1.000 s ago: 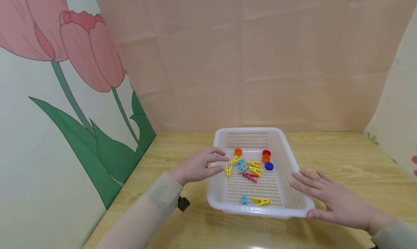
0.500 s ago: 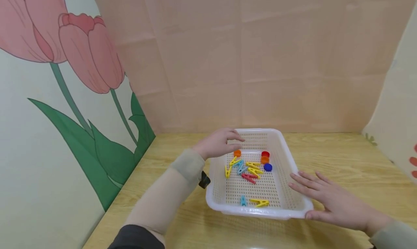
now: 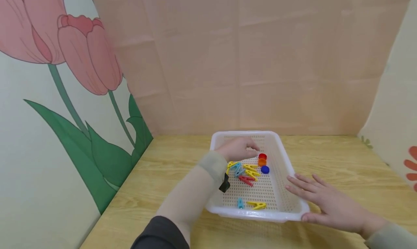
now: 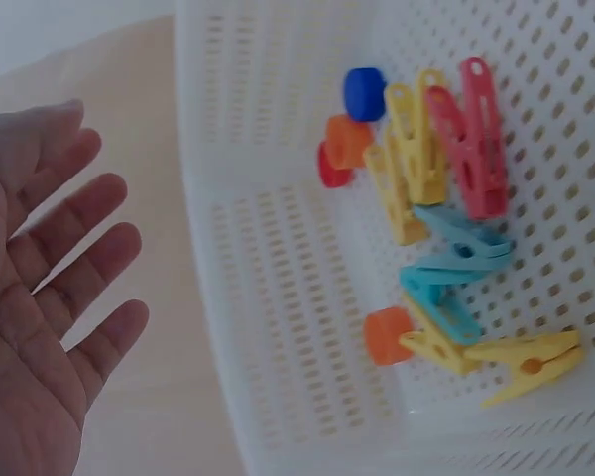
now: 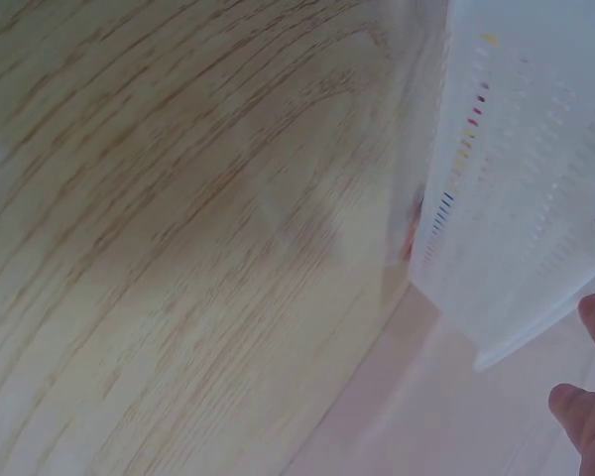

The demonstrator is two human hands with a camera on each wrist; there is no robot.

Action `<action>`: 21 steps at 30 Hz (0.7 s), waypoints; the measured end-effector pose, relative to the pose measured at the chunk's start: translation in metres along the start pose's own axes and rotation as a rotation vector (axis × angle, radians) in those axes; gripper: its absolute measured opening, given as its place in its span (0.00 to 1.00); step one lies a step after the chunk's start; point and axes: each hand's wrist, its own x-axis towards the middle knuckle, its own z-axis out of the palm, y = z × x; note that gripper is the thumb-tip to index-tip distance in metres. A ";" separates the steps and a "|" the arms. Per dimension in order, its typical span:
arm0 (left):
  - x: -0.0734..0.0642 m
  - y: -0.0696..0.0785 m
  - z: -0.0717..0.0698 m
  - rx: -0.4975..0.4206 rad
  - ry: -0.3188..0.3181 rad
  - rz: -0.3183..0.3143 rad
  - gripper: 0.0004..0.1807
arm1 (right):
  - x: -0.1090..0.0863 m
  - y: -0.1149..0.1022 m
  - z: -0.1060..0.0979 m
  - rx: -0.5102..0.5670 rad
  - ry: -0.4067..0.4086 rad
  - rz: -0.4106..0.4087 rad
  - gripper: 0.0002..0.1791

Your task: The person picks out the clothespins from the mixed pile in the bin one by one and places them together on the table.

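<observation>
A white plastic basket (image 3: 280,215) holds several yellow, blue and red clothespins (image 3: 246,180), with round bottle caps among them. The red cap (image 3: 262,156), one orange cap (image 3: 262,162) and the blue cap (image 3: 265,169) sit toward the basket's right side. My left hand (image 3: 238,149) is over the far part of the basket, fingers loosely bent, holding nothing. It hides another orange cap (image 4: 388,335) in the head view; the left wrist view shows that cap beside the clothespins. My right hand (image 3: 329,203) lies with spread fingers along the basket's right rim, thumb at the near corner.
The basket stands on a wood-grain table (image 3: 176,158). Behind it hangs a plain peach-coloured sheet (image 3: 247,68). A wall with painted tulips (image 3: 88,53) rises at the left, and another pale wall (image 3: 395,108) at the right.
My left hand has moved from the basket's left rim to the right, across its far part, and now covers the left orange cap. My right hand has stayed at the right rim.
</observation>
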 end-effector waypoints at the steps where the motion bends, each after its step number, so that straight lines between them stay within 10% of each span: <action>1: 0.002 -0.001 0.004 0.020 -0.006 0.005 0.14 | 0.000 0.000 0.000 0.000 0.000 0.002 0.46; 10: 0.007 -0.011 0.042 0.081 -0.174 -0.216 0.03 | 0.002 -0.002 0.002 0.021 0.023 0.002 0.45; 21: 0.009 -0.015 0.064 0.233 -0.297 -0.252 0.07 | 0.002 -0.002 0.002 0.022 0.005 0.020 0.46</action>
